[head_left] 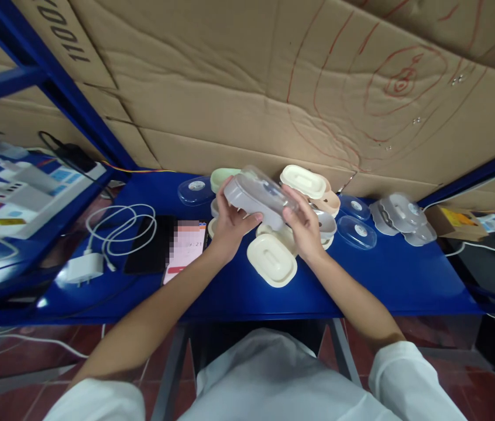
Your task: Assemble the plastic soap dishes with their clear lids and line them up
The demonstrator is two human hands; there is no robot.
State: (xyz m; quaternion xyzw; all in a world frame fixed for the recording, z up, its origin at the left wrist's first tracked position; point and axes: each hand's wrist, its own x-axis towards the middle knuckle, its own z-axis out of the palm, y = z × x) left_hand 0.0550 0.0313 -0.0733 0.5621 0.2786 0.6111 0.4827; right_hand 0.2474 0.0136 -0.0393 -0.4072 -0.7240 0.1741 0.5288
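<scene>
Between my two hands, above the blue table, is a pale grey plastic box (254, 202) with a clear lid (265, 184) along its upper side. My left hand (230, 228) grips the left end, its thumb along the near side. At the right end, my right hand (304, 225) holds box and lid with bent fingers. I cannot tell whether the lid is fully seated. Just below lies a cream oval piece (272, 260) with a raised middle ridge. Behind the hands are a light green container (225, 177) and another cream piece (302, 181), partly stacked on peach and grey parts.
Clear oval lids (357, 232) lie right of the pile, near a stack of grey and clear containers (401, 213). To the left are a lit phone (186, 245), a dark flat device (148, 245) and a white charger (85, 267) with coiled cable. A cardboard wall (212, 88) stands behind.
</scene>
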